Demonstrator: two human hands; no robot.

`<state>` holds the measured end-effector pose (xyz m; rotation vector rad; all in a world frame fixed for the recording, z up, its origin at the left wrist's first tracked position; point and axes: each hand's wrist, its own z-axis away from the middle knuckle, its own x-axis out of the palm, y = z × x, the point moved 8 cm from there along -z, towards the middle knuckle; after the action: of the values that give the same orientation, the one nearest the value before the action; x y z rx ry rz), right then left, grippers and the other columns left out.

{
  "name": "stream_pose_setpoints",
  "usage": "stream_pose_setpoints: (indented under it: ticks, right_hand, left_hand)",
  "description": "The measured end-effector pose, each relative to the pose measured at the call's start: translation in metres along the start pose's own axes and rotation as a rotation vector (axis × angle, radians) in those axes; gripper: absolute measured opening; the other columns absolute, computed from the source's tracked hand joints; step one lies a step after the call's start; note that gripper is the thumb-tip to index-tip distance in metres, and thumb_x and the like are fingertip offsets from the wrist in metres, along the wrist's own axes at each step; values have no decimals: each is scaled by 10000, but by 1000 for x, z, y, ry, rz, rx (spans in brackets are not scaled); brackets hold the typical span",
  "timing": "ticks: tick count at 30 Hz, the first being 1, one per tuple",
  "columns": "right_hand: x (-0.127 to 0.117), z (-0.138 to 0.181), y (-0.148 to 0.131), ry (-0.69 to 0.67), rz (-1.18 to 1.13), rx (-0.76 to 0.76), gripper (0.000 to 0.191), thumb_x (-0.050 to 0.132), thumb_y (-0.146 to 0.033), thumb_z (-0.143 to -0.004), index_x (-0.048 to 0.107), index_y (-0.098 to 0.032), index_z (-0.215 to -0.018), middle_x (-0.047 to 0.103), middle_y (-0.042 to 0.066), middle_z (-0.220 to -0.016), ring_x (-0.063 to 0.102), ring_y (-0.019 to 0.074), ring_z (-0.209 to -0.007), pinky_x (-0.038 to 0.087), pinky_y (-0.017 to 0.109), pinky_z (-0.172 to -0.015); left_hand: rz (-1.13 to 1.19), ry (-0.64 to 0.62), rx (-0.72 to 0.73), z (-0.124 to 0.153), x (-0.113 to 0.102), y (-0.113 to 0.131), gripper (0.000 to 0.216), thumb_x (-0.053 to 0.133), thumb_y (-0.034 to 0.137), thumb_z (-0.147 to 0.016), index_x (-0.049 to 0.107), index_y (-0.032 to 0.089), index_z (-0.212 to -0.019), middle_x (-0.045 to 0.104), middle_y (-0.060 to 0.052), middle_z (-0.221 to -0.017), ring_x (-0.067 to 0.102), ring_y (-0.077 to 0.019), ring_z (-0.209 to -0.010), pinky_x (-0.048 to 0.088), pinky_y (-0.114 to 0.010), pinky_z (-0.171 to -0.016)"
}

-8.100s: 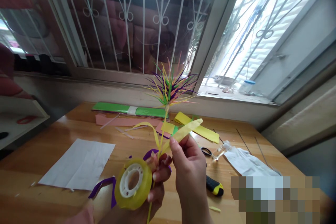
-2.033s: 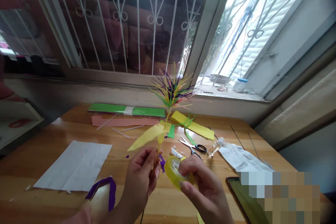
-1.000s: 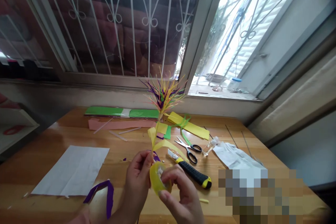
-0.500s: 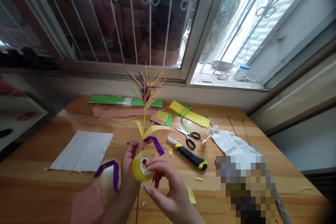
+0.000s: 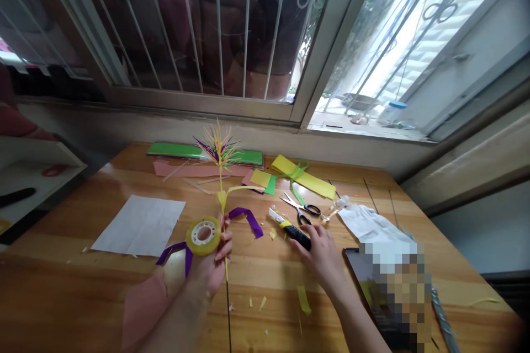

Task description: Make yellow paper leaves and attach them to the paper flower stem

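Note:
My left hand (image 5: 214,271) is closed round the thin yellow stem of a paper flower (image 5: 219,150), held upright. The flower has a spiky head of yellow, pink and purple strips and yellow paper leaves (image 5: 244,188). A roll of clear yellowish tape (image 5: 191,241) is in the same hand, against the back of the stem fingers. On the table to the right, my right hand (image 5: 322,253) grips the black and yellow utility knife (image 5: 297,234) by its handle; the pale blade end points away to the upper left. Scissors (image 5: 301,207) with black handles lie just beyond it.
White paper (image 5: 136,226), pink paper (image 5: 143,303) and purple strips (image 5: 248,219) lie around my left arm. Folded yellow crepe paper (image 5: 306,177) and a green pack (image 5: 176,150) are at the back. A small clear bottle (image 5: 334,207), white cloth (image 5: 372,223) and dark phone-like device (image 5: 360,276) are at right.
My right hand has left the tape roll and moved right onto the utility knife. The flower has turned and dropped slightly, and the tape roll has shifted left within my left hand.

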<state>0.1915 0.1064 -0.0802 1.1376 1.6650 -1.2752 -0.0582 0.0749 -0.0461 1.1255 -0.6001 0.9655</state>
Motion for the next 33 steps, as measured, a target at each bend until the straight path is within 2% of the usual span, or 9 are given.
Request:
stream_pose_setpoints:
  ticks: [3, 7, 9, 15, 19, 25, 29, 33]
  right_hand:
    - [9, 1, -1, -41, 19, -3, 273, 569, -326, -784, 612, -153, -991, 585, 128, -908, 516, 309, -873, 444, 427, -773]
    - [17, -3, 5, -44, -3, 11, 226, 550, -269, -784, 620, -132, -951, 588, 149, -893, 526, 316, -863, 443, 439, -790]
    - [21, -3, 10, -43, -29, 19, 226, 534, -274, -792, 611, -131, -948, 594, 154, -899, 539, 314, -860, 448, 440, -790]
    - [25, 12, 20, -36, -151, 77, 238, 451, -356, -841, 565, -161, -914, 618, 113, -868, 598, 270, -829, 489, 406, -748]
    - [18, 30, 7, -57, -238, 85, 286, 372, -355, -889, 531, -188, -1058, 581, 99, -982, 603, 228, -904, 498, 356, -771]
    - [8, 50, -24, -92, -408, 32, 287, 356, -347, -904, 470, -198, -1121, 525, 103, -1026, 573, 220, -952, 476, 352, -819]
    - [16, 54, -20, -93, -356, 83, 242, 416, -341, -877, 460, -197, -1066, 552, 96, -997, 569, 239, -924, 478, 373, -780]
    - [24, 55, -10, -76, -151, 109, 205, 442, -316, -857, 500, -194, -1012, 563, 101, -950, 574, 262, -840, 476, 377, -672]
  left_hand:
    - [44, -29, -95, -1, -2, -6, 133, 634, 89, -733, 529, 147, -790, 456, 29, -725, 356, 21, -432, 227, -41, -312]
    - [-18, -46, -139, 0, 1, -9, 144, 640, 197, -761, 506, 147, -780, 397, 68, -673, 200, 18, -369, 228, -73, -293]
    - [-65, -44, -108, 1, 3, -8, 180, 662, 228, -745, 504, 144, -769, 381, 75, -662, 185, 17, -373, 214, -79, -295]
    - [-161, -45, 54, 3, 0, -2, 264, 738, 254, -660, 509, 145, -732, 410, 46, -674, 304, -7, -459, 199, -75, -324]
    - [-108, -100, 21, 3, -2, -9, 291, 764, 259, -625, 525, 150, -751, 408, 43, -676, 321, -16, -477, 222, -80, -331]
    - [-113, -19, -10, -3, -15, -18, 198, 693, 226, -710, 511, 148, -715, 403, 38, -685, 306, -13, -470, 182, -79, -311]
    - [-138, 35, 36, -5, -26, -18, 165, 676, 223, -724, 534, 152, -770, 398, 40, -696, 300, -16, -473, 180, -82, -309]
    - [-157, 61, 35, -6, -32, -21, 169, 661, 231, -738, 566, 156, -857, 382, 43, -699, 296, -17, -476, 181, -82, -310]
